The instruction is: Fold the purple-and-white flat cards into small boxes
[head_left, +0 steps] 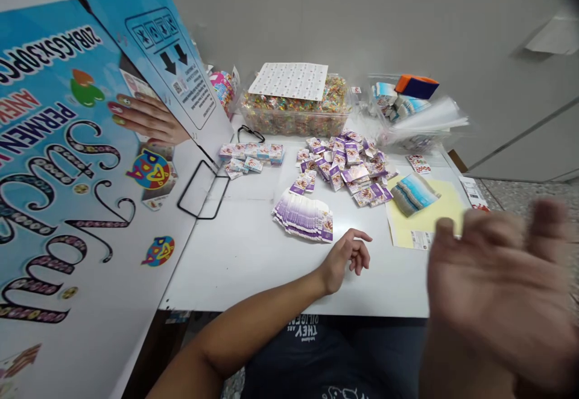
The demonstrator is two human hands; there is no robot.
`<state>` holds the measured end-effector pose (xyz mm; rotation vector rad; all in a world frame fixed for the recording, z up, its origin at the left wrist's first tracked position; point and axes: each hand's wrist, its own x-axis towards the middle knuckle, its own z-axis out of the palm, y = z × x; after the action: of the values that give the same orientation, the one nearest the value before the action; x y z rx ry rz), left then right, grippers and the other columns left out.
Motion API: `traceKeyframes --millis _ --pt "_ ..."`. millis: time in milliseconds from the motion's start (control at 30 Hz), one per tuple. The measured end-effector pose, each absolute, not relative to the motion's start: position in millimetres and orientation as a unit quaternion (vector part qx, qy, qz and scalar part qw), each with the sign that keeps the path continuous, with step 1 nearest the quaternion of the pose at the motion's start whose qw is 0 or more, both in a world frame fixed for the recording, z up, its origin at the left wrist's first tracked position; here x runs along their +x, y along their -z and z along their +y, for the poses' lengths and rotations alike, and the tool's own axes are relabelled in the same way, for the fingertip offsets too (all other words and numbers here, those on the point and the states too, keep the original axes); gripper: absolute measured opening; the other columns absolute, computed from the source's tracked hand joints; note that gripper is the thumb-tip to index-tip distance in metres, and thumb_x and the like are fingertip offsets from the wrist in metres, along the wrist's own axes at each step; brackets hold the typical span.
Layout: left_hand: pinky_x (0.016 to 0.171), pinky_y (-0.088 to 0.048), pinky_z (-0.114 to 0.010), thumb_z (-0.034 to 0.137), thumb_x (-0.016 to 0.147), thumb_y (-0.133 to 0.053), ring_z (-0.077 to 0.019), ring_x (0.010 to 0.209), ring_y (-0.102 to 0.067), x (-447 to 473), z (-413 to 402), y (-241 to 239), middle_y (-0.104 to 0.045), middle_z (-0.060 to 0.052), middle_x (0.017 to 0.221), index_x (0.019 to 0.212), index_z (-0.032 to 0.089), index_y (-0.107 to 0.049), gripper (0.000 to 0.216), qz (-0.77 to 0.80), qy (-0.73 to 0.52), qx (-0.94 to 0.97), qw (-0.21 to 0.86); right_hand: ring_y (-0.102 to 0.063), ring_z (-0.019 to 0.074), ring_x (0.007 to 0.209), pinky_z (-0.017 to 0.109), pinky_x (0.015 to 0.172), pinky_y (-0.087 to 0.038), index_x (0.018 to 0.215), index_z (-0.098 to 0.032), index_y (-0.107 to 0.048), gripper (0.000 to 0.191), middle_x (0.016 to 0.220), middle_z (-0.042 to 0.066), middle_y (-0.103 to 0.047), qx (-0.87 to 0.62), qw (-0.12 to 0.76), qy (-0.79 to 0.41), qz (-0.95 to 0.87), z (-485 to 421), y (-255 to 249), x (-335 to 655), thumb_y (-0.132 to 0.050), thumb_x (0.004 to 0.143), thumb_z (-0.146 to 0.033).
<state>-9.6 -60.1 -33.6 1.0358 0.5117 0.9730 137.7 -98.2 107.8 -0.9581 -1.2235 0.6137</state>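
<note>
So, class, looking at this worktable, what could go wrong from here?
The left hand is close to the fanned purple cartons; a sideways brush might scatter them. The heaped purple boxes lie near those cartons, so the two could get mixed. The printed sheet lies on top of the clear tub, so a knock might slide it off.
</note>
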Motion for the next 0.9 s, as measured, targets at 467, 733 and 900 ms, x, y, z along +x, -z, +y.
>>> traceKeyframes --millis 467,733,900 --pt "0.051 -0.035 -0.032 0.055 0.092 -0.036 -0.0138 0.042 -0.045 -15.0 -65.6 44.8 -0.045 0.003 0.048 0.071 0.02 -0.057 0.046 0.167 -0.627 0.734 0.198 -0.048 0.0325 0.138 0.057 0.114 -0.037 0.134 -0.03 -0.062 0.057 0.147 0.008 -0.057 -0.441 0.29 -0.306 -0.792 -12.1 50.3 105.1 -0.078 0.08 -0.024" --pt "0.066 -0.041 -0.036 0.064 0.095 -0.02 -0.0198 0.056 -0.049 -33.6 -64.6 37.6 -0.047 -0.003 0.055 0.075 0.021 -0.064 0.064 0.355 -0.526 0.685 0.357 -0.072 0.0268 0.108 0.05 0.096 -0.056 0.103 -0.026 -0.078 0.021 0.111 0.008 -0.078 -0.479 0.446 -0.216 -0.724 -26.3 33.9 121.9 -0.059 0.096 -0.024" --pt "0.061 -0.041 -0.029 0.07 0.093 -0.036 -0.016 0.059 -0.051 -25.2 -49.1 23.3 -0.06 -0.004 0.069 0.094 0.017 -0.066 0.061 0.368 -0.442 0.547 0.608 -0.071 0.0308 0.108 0.053 0.088 -0.057 0.122 -0.031 -0.069 0.04 0.12 0.007 -0.075 -0.465 0.559 0.001 -0.686 -70.8 19.3 122.1 -0.064 0.089 -0.008"
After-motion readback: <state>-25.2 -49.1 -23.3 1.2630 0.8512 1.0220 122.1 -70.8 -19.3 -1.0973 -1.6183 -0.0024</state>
